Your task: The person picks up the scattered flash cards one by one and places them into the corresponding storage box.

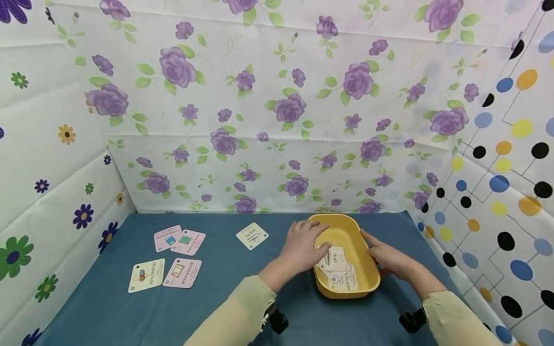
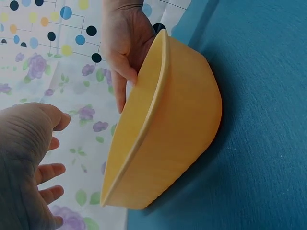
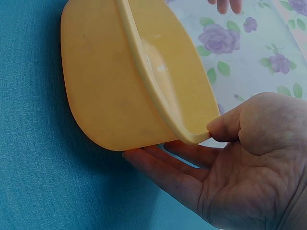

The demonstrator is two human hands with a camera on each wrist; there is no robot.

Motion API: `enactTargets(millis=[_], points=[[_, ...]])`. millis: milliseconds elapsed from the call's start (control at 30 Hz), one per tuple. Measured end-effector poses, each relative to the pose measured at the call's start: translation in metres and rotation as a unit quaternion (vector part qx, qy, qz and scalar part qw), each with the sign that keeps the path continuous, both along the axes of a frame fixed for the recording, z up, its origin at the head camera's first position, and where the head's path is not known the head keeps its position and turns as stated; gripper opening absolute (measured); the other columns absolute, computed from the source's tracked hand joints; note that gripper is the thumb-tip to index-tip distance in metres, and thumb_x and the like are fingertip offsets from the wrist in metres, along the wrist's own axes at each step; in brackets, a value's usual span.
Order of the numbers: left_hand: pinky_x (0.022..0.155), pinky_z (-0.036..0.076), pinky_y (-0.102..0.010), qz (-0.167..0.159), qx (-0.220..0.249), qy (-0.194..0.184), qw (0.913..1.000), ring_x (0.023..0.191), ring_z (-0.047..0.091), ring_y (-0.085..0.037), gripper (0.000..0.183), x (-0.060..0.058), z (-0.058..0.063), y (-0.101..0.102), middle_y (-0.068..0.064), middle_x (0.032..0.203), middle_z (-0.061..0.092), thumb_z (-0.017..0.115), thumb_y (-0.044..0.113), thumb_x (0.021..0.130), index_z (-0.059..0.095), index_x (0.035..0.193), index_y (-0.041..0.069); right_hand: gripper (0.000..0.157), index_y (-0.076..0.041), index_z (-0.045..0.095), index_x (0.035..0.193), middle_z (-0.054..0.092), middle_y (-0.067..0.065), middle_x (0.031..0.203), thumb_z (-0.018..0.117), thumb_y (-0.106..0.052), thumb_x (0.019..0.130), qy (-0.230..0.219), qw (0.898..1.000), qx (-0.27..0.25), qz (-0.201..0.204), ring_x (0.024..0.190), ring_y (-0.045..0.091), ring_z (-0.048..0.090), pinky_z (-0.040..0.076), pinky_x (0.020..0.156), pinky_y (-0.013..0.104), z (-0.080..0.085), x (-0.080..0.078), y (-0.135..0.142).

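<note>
A yellow plastic basin (image 1: pixel 342 293) stands on the blue cloth toward the right side. Inside it lie several cards, among them a ship card (image 1: pixel 335 258) and one starting with "sailing" (image 1: pixel 348 282). My right hand (image 1: pixel 391 257) holds the basin's right side; in the right wrist view its thumb (image 3: pixel 225 127) is on the rim and the fingers lie against the outer wall. Over the basin's left part hovers my left hand (image 1: pixel 303 242), fingers loosely spread and nothing in them. The left wrist view shows a gap between that hand and the basin.
A yacht card (image 1: pixel 252 236) lies left of the basin. Farther left are a spaceship card (image 1: pixel 147 275), a pink storybook card (image 1: pixel 182 273) and two overlapping pink cards (image 1: pixel 188 242). A floral curtain (image 1: pixel 268 120) rises behind the table, with patterned sheets at both sides.
</note>
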State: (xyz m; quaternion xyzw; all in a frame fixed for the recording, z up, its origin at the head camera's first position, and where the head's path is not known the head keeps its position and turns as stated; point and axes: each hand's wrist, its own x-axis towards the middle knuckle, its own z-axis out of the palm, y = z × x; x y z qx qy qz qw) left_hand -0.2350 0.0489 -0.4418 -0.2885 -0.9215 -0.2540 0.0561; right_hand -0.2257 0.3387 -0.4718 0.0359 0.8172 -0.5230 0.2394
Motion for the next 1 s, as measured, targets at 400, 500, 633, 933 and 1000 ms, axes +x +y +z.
enactTargets(millis=[400,500,633,933,1000], points=[[0.120,0.019,-0.058,0.010,0.038,0.007,0.9992,0.143,0.039,-0.031,0.052,-0.004,0.002,-0.018,-0.006,0.153,0.048,0.058,0.042,0.104,0.052,0.152,0.023,0.074,-0.032,-0.005,0.165,0.002,0.028,0.167,0.040,-0.014,0.108,0.000,1.000,0.005,-0.002,0.127,0.046,0.053,0.058,0.075,0.053,-0.002,-0.001,0.000],[0.121,0.018,-0.058,0.019,0.054,0.003,0.9983,0.143,0.039,-0.030,0.050,-0.006,0.001,-0.026,-0.005,0.152,0.048,0.059,0.040,0.104,0.054,0.150,0.022,0.074,-0.033,-0.004,0.165,0.001,0.027,0.167,0.040,-0.014,0.108,0.000,1.000,0.004,-0.003,0.127,0.046,0.053,0.058,0.074,0.053,-0.001,-0.001,0.000],[0.120,0.018,-0.059,0.029,0.078,-0.001,0.9965,0.142,0.039,-0.031,0.049,-0.011,-0.001,-0.035,-0.006,0.151,0.049,0.062,0.038,0.103,0.056,0.148,0.020,0.075,-0.032,-0.004,0.165,0.001,0.027,0.167,0.041,-0.014,0.108,0.001,1.000,0.006,-0.001,0.130,0.048,0.050,0.058,0.075,0.053,-0.001,-0.001,0.000],[0.119,0.021,-0.057,0.052,0.089,0.002,0.9946,0.141,0.040,-0.035,0.050,-0.019,-0.008,-0.055,-0.009,0.150,0.050,0.062,0.037,0.103,0.056,0.148,0.017,0.075,-0.032,-0.004,0.165,0.003,0.028,0.167,0.041,-0.014,0.108,0.000,1.000,0.010,-0.007,0.125,0.045,0.055,0.058,0.074,0.053,-0.003,-0.002,0.001],[0.119,0.022,-0.057,0.057,0.090,0.000,0.9943,0.141,0.040,-0.035,0.050,-0.020,-0.009,-0.061,-0.009,0.150,0.050,0.062,0.036,0.102,0.056,0.148,0.016,0.075,-0.032,-0.004,0.165,0.003,0.029,0.166,0.041,-0.015,0.108,0.001,1.000,0.012,-0.006,0.124,0.045,0.055,0.058,0.074,0.053,-0.004,-0.002,0.001]])
